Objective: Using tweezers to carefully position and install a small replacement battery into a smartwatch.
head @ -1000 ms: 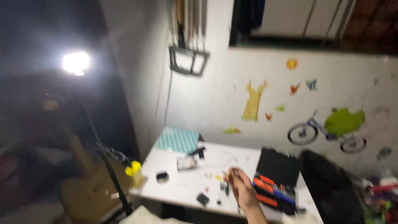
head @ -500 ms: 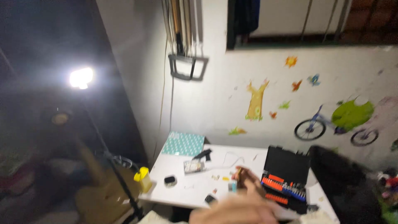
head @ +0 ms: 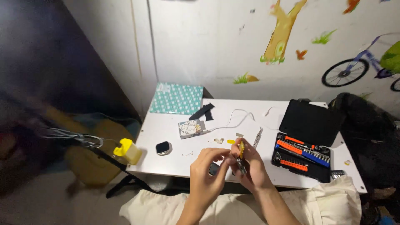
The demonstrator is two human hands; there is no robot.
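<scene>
Screwdriver (head: pixel 241 151), yellow-handled, stands upright at lower centre of the frame, pinched in the right hand (head: pixel 250 168); the left hand (head: pixel 207 173) closes in beside it, fingertips apparently on a small dark part, though blur hides the contact. Bit case (head: pixel 306 143) lies open at right. Smartwatch body (head: pixel 163 147) rests untouched on the white table (head: pixel 166 125); reassembly appears unfinished.

A white tabletop (head: pixel 175 162) stands against a white wall (head: pixel 208 46) decorated with a giraffe sticker (head: pixel 280 33) and a bicycle sticker (head: pixel 354 68); left of the tabletop the room falls into darkness above a grey floor (head: pixel 50 204).
</scene>
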